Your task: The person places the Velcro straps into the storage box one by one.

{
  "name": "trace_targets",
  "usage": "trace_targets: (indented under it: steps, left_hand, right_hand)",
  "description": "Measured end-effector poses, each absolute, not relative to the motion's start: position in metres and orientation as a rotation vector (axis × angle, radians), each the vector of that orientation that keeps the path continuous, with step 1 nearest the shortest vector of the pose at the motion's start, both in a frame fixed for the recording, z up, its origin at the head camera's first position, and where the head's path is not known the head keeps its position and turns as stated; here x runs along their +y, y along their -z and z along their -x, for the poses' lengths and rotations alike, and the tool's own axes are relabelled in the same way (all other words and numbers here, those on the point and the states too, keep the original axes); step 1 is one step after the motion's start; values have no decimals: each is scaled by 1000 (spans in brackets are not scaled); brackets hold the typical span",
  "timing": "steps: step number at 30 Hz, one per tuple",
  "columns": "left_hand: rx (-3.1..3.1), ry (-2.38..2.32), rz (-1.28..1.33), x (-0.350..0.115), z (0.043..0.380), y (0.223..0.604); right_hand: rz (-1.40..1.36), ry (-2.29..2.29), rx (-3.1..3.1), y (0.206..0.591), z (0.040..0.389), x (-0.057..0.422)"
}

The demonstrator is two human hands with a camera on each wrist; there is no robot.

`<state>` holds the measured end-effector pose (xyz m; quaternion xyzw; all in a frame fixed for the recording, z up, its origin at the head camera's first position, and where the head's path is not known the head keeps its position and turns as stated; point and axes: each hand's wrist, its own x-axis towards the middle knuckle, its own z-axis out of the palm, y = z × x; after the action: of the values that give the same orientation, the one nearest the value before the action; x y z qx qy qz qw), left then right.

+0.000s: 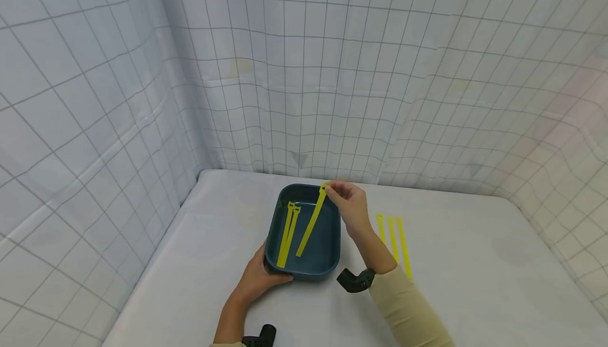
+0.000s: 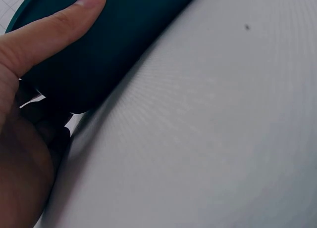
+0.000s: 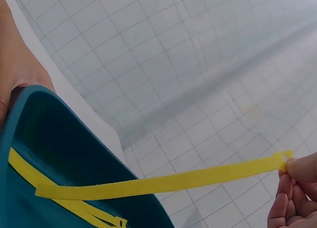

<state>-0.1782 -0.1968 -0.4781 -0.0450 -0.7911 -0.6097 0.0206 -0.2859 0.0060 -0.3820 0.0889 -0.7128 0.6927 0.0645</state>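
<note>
Between thumb and fingertips, my right hand (image 1: pixel 350 204) pinches the slotted head of a yellow hook-and-loop cable tie (image 3: pixel 163 182). The strap slants down over a dark teal tray (image 1: pixel 328 249), its free end over the inside. Two more yellow cable ties (image 1: pixel 287 239) lie side by side along the tray's left part. My left hand (image 1: pixel 256 278) holds the tray's near left corner, the thumb (image 2: pixel 64 27) against its outer wall and the other fingers around the corner, partly hidden.
Several yellow cable ties (image 1: pixel 402 241) lie in a row on the white table (image 1: pixel 475 262), right of the tray and partly behind my right forearm. White grid-patterned curtains (image 1: pixel 304 73) enclose the table at the back and sides.
</note>
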Motion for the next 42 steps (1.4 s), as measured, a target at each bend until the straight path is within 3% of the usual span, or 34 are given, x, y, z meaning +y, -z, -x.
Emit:
trace_targets:
  steps: [19,26,42]
  left_hand:
    - [-2500,1820,101,-198,179,477]
    - [-2494,1799,109,-204,193,514]
    - [-2499,1780,111,-204,192,514]
  right_hand:
    - [-199,-2133,-2272,414,283,-20]
    - [-181,-2048,-2327,429,296,-24]
    - [-79,-2036,-2428,439,318,-31]
